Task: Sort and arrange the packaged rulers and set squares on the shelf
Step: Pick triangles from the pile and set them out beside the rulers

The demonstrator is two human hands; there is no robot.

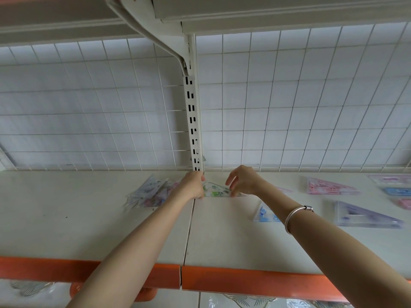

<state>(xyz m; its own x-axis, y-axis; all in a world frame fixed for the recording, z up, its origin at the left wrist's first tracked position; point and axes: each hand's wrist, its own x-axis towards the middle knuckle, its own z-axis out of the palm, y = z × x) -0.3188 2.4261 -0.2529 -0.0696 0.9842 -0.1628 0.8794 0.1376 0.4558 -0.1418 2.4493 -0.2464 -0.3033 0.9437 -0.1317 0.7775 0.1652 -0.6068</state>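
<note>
A green and white packaged set square (216, 190) lies flat at the back of the cream shelf (222, 232), near the upright post. My left hand (193, 184) grips its left corner. My right hand (244, 180) has curled fingers, and its fingertips touch the packet's right end. A loose heap of packaged set squares (149, 193) lies just left of my left hand. A blue packet (265, 213) is partly hidden under my right forearm. A pink set square packet (329, 186) and a purple one (364, 215) lie to the right.
A slotted white upright (193, 121) and a wire grid back panel (289, 103) close the shelf's rear. More pink and blue packets (395, 187) sit at the far right edge. An orange strip (244, 280) runs along the front edge. Another shelf hangs overhead.
</note>
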